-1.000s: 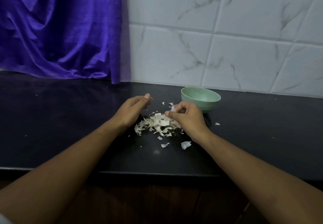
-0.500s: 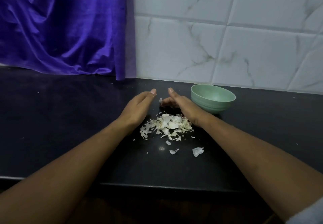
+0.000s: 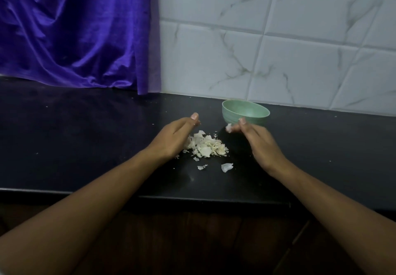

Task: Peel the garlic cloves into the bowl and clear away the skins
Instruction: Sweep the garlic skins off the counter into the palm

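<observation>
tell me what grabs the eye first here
The pale pile of garlic skins on the black counter, lying between the left hand and right hand, stands out most. Just behind the right hand sits a green bowl by the tiled wall, and the hand pinches a white scrap. A purple curtain fills the back left.

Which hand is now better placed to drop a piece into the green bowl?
The right hand: it is just before the bowl and pinches a small white piece. The left hand rests beside the skin pile, farther from the bowl.
</observation>
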